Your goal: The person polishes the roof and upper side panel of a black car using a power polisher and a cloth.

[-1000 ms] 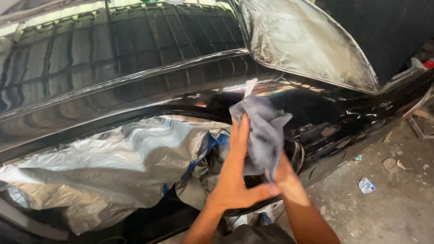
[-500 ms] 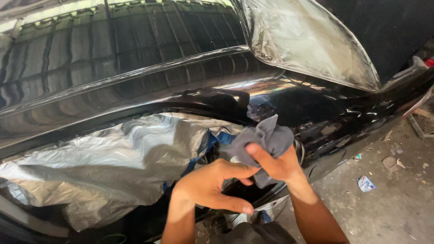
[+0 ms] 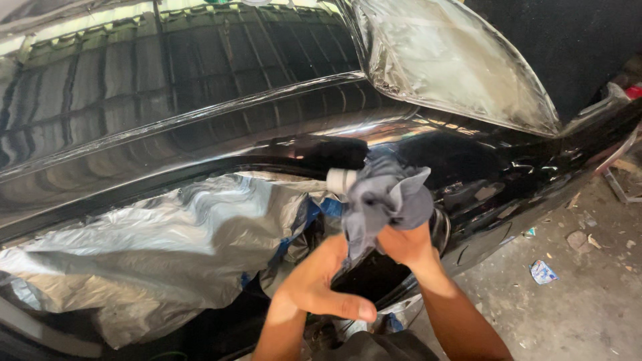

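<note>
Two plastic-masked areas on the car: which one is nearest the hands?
The lower crinkled silver sheet over the wheel opening, just left of the left hand. The other masking covers the lamp, up top right, well above the grey rag.

Grey, dusty concrete floor [image 3: 588, 307] at lower right, beside glossy black car body [image 3: 200, 134]. Directly on floor: small crumpled blue-and-white paper scrap [image 3: 542, 271], scattered pale debris chips [image 3: 578, 239].

Two hands [image 3: 348, 274], one grey cloth [image 3: 384, 200], one black car panel [image 3: 200, 120], one plastic sheet [image 3: 154, 254].
</note>
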